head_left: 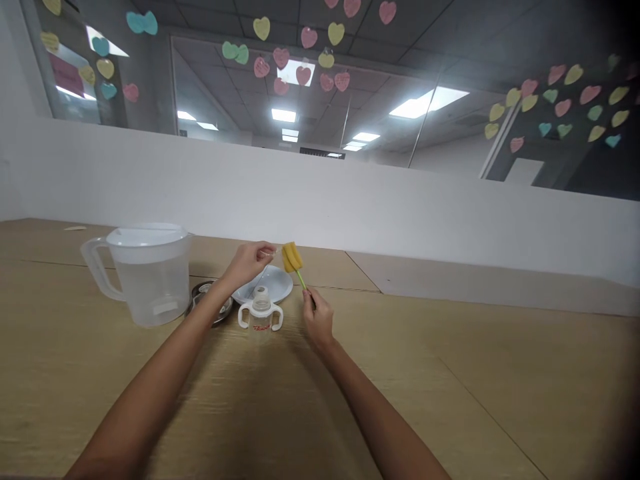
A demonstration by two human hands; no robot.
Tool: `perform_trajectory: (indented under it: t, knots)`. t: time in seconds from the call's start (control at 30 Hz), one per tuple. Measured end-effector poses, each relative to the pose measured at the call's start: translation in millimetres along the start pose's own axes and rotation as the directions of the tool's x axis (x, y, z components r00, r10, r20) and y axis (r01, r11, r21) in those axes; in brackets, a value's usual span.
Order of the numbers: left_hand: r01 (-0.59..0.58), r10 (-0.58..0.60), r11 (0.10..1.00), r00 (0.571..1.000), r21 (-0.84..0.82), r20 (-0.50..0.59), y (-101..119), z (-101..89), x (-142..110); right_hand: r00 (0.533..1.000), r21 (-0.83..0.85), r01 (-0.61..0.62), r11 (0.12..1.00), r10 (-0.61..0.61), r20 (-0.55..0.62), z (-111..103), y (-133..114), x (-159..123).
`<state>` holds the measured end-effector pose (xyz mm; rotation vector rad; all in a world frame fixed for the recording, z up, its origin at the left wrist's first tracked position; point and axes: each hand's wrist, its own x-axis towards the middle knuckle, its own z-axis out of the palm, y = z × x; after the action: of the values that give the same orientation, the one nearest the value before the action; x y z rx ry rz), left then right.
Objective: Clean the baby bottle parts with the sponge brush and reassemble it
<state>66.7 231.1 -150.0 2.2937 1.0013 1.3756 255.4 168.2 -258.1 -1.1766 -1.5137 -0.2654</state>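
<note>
Fingers of the right hand are curled around the bright green handle of a yellow sponge brush, which tilts up and to the left so that its head stands above the grip. Nearest, both bare forearms reach in over the wood-toned bench. Between them stands a clear bottle, upright, with a white collar, two curved white side handles, a see-through top and red lettering on its front. To its left, partly covered by the left forearm, sits a dark, shiny round dish with pale pieces in it that are hard to make out. Further left is a large translucent pitcher with a lid and a broad handle. Just behind the bottle lies a pale plate. Over it, the left hand is pinched around a small, thin, clear piece too fine to identify; the sponge head is close beside it, and whether they touch cannot be told. Beyond the bench rises a white wall, topped by glass dotted with heart-shaped notes and bright ceiling lights.
</note>
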Motion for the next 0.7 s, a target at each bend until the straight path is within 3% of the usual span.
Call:
perform_trajectory:
  t: [0.1, 0.17, 0.27, 0.37, 0.47, 0.53, 0.63, 0.7]
  knots:
    - [0.025, -0.013, 0.989, 0.997, 0.145, -0.080, 0.8, -6.0, 0.1, 1.000, 0.059, -0.016, 0.998, 0.017, -0.014, 0.1, -5.3, 1.7]
    - [0.031, -0.024, 0.979, 0.999, 0.204, -0.038, 0.8, -10.8, 0.5, 1.000, 0.066, -0.010, 0.998, 0.010, -0.001, 1.2, -5.8, 1.8]
    - [0.031, -0.041, 0.990, 0.997, 0.138, 0.064, 2.8, -21.2, 1.7, 0.997, -0.002, 0.000, 1.000, 0.000, 0.076, 3.0, -0.7, 1.0]
    - [0.061, -0.068, 0.992, 0.996, 0.111, 0.063, 6.0, -39.6, 2.1, 0.985, -0.117, 0.017, 0.993, 0.003, 0.172, 4.0, 7.6, 0.0]
    - [0.092, -0.122, 0.934, 0.990, 0.344, 0.065, 2.5, -61.9, -0.7, 0.983, -0.171, 0.025, 0.985, 0.007, 0.183, 4.7, 12.5, -0.4]
    - [0.182, -0.293, 0.805, 0.950, 0.564, 0.111, -6.8, -71.7, -4.0, 0.988, -0.165, 0.021, 0.986, 0.005, 0.155, 5.1, 12.4, -0.2]
    - [0.305, -0.580, 0.580, 0.806, 0.755, 0.119, -28.1, -70.8, -10.0, 0.992, -0.123, 0.033, 0.992, -0.017, 0.128, 5.4, 9.6, 0.2]
    - [0.339, -0.629, 0.548, 0.769, 0.764, 0.110, -42.4, -61.8, -14.5, 0.994, -0.100, 0.030, 0.994, -0.019, 0.111, 5.1, 8.3, 0.5]
